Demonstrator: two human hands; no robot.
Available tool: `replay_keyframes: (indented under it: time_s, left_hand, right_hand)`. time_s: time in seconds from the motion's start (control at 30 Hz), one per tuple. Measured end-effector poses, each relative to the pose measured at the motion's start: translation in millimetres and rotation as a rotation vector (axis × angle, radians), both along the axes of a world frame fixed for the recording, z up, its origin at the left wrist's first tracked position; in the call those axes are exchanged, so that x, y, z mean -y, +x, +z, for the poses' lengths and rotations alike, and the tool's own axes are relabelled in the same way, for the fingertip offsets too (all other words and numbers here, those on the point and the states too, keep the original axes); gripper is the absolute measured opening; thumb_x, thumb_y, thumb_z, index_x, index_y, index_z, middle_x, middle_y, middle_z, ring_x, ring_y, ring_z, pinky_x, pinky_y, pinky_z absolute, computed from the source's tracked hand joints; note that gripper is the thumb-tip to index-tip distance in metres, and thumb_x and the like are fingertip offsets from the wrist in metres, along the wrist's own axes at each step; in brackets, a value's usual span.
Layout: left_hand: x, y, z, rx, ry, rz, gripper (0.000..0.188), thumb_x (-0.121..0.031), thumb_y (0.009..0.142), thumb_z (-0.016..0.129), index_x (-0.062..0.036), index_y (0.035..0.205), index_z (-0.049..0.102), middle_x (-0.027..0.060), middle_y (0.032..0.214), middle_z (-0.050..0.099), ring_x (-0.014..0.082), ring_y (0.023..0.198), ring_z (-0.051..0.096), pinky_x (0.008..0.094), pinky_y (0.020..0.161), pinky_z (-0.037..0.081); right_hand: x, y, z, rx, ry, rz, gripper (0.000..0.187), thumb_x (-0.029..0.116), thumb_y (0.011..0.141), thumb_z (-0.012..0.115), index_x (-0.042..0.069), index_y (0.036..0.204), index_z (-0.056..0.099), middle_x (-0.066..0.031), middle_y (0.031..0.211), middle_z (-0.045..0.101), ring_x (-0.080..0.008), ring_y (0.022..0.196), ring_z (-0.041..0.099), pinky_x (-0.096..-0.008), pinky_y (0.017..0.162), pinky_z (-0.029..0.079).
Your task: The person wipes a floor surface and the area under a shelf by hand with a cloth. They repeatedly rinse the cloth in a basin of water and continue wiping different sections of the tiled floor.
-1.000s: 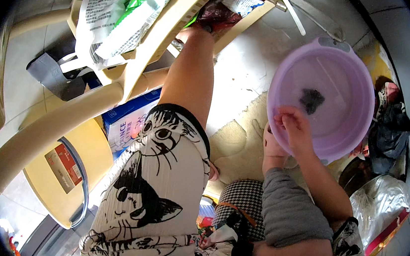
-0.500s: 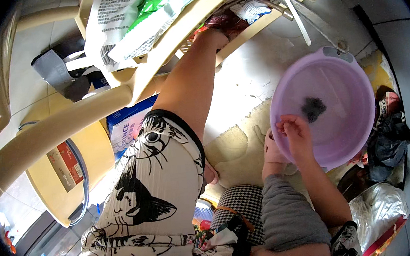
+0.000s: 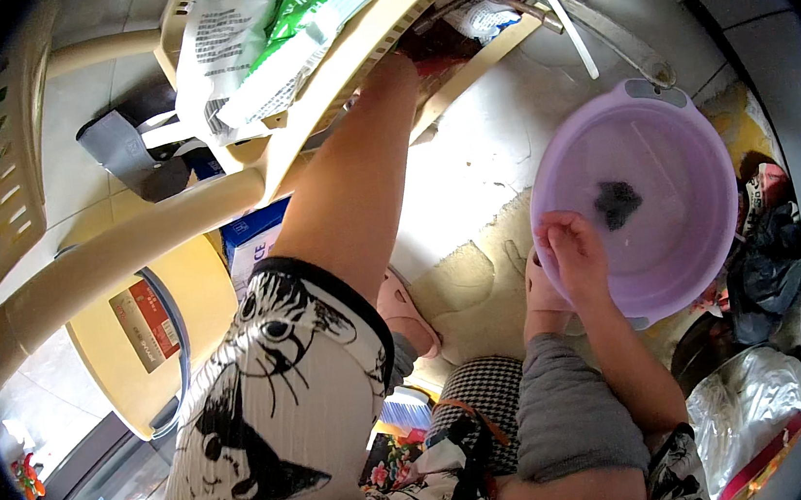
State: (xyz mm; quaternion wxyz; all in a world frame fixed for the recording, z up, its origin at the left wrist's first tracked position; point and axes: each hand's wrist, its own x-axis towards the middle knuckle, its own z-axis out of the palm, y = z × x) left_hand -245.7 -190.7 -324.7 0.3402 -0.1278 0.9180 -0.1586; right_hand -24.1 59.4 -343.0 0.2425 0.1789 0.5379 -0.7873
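Curling at purple basin (image 3: 716,207): right hand (image 3: 571,250), grip unclear; basin's handle axis pointing away, slightly right.

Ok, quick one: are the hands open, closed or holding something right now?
Left hand: cannot be told; its fingers are hidden at the cream rack.
Right hand: curled closed by the purple basin; no held item visible.

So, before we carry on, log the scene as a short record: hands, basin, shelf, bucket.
Left hand: mostly hidden at the cream shelf; grip cannot be told
Right hand: just inside the purple basin's left rim, fingers curled; whether they hold anything is unclear
In basin: dark clump, apart from the hand
On shelf: white and green bags
Left side: pale yellow bucket
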Motion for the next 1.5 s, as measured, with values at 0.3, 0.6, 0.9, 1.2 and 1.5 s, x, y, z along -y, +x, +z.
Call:
replay_keyframes:
  time_s: [0.3,0.6,0.9,1.2,1.5]
  left_hand:
    - [3,5,-5,-0.033,0.017,-0.047,0.026,-0.019,0.087,0.047,-0.0076,0.105,0.062,0.0162,0.108,0.060,0.0276,0.097,0.059,0.0396,0.078,0.048]
    - [50,0,-65,-0.088,0.364,0.542,0.044,-0.038,0.083,0.047,-0.0057,0.112,0.057,0.0131,0.110,0.060,0.0281,0.096,0.059,0.0372,0.081,0.046]
    - [32,8,-50,-0.137,0.561,0.487,0.048,-0.041,0.080,0.047,-0.0117,0.118,0.055,0.0096,0.120,0.056,0.0259,0.109,0.054,0.0366,0.090,0.042]
    - [37,-10,-80,-0.101,0.543,0.283,0.056,-0.051,0.073,0.056,-0.0126,0.114,0.058,0.0106,0.117,0.057,0.0252,0.106,0.056,0.0352,0.088,0.043]
    - [23,-27,-75,-0.204,0.881,0.324,0.046,-0.034,0.059,0.071,-0.0100,0.098,0.067,0.0139,0.101,0.064,0.0248,0.095,0.060,0.0331,0.083,0.046]
  right_hand:
    - [1,5,-8,-0.034,0.006,0.018,0.013,0.001,0.089,0.043,0.001,0.098,0.053,-0.0039,0.090,0.056,-0.0101,0.080,0.052,-0.0231,0.075,0.044]
    - [3,6,6,-0.020,0.090,0.104,0.014,0.000,0.089,0.044,0.001,0.097,0.055,-0.0044,0.089,0.057,-0.0105,0.080,0.053,-0.0225,0.074,0.044]
    - [-3,1,3,-0.033,0.103,0.126,0.016,0.000,0.089,0.043,0.001,0.100,0.055,-0.0045,0.091,0.057,-0.0106,0.083,0.054,-0.0231,0.078,0.043]
    - [-5,3,-1,0.014,0.099,0.094,0.016,-0.001,0.089,0.043,0.000,0.100,0.055,-0.0046,0.089,0.058,-0.0110,0.083,0.054,-0.0234,0.079,0.044]
    - [-8,1,2,-0.020,0.191,0.107,0.014,0.002,0.089,0.045,0.001,0.098,0.055,-0.0035,0.087,0.058,-0.0107,0.079,0.054,-0.0231,0.074,0.044]
